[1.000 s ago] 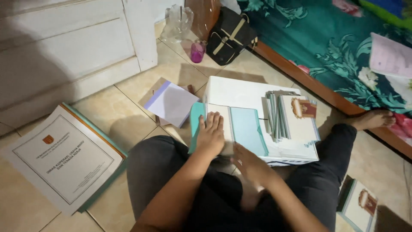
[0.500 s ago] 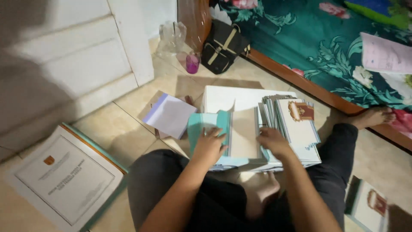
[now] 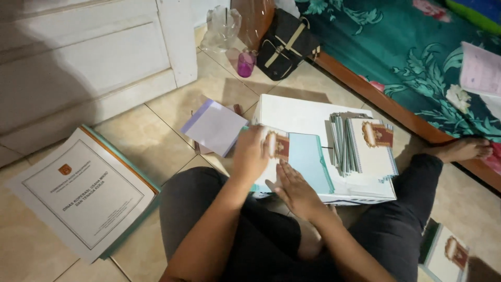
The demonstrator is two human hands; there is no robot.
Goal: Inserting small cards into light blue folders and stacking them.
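Note:
I sit cross-legged on a tiled floor with a white box (image 3: 292,112) in front of me. On it lies a folded teal card (image 3: 308,159) with a white face and a brown emblem. My left hand (image 3: 253,154) grips the card's left flap, fingers over the emblem. Beside it, my right hand (image 3: 295,190) lies flat, pressing the card's lower edge. A stack of the same cards (image 3: 362,146) stands on the box's right side.
A pile of white cover sheets (image 3: 83,190) lies at left. A lilac paper pad (image 3: 215,127) sits by the box. Farther off are a black bag (image 3: 287,44), a pink cup (image 3: 245,63), a clear bag (image 3: 222,26) and a bed (image 3: 417,52). Another card (image 3: 449,256) lies at lower right.
My left hand has folded the card's flap over, so its emblem face now shows. My right hand moved from the card's top right down to its lower edge. The view shifted slightly.

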